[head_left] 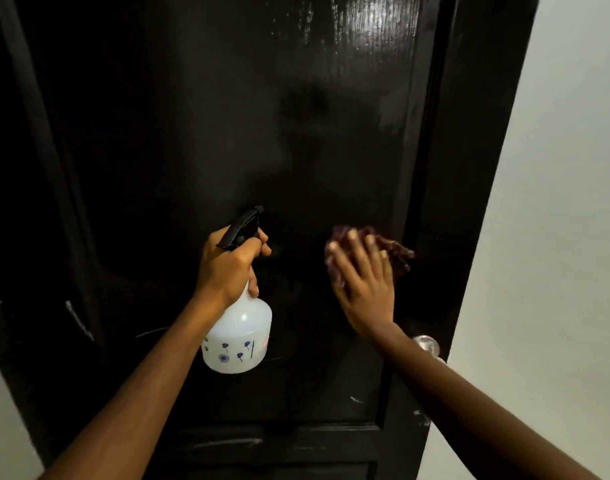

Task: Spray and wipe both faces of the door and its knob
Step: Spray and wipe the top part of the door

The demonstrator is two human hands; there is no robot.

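Right hand (364, 289) is flat against the dark door (227, 116), fingers spread, pressing a reddish-brown cloth (386, 252) onto the panel just above the knob (426, 344). Left hand (227, 268) is wrapped tight round the neck of the white spray bottle (239, 336), forefinger up by the trigger, black nozzle aimed at the door. The two hands sit side by side, a gap between them, not touching.

Up top, wet streaks are catching the light, so that stretch looks sprayed and not fully dried off. That's the worry: if the cloth doesn't get up there, those runs could dry into marks on the glossy paint. There are pale scuffs lower down too, easy to miss on a surface this dark.

Watch that nozzle as well. A squeeze now would land just left of the cloth, and some mist may catch the wiping hand. And the cloth is bunched, sticking out past the fingers on the right; pressed with an open palm like that, it could slip loose and drop. The knob sits half hidden behind the right wrist, looking not yet wiped, I'd say.
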